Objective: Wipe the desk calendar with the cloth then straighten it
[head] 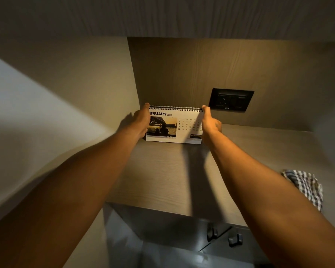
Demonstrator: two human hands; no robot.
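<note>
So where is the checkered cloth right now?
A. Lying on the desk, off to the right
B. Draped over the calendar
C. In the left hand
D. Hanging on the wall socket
A: the checkered cloth lies on the desk off to the right, while the left hand and right hand grip the two sides of the desk calendar.

I'm looking into a dim alcove under warm, yellowish light. A wood-grain desktop [162, 182] runs back to a matching wood-grain back panel [191, 70], with an overhead cabinet [182, 14] closing the top. A black socket plate [231, 100] sits on that panel, low and to the right. On my left, a pale wall [17, 117]. Below the desktop edge, I see 2 cabinet handles [235, 239].
</note>
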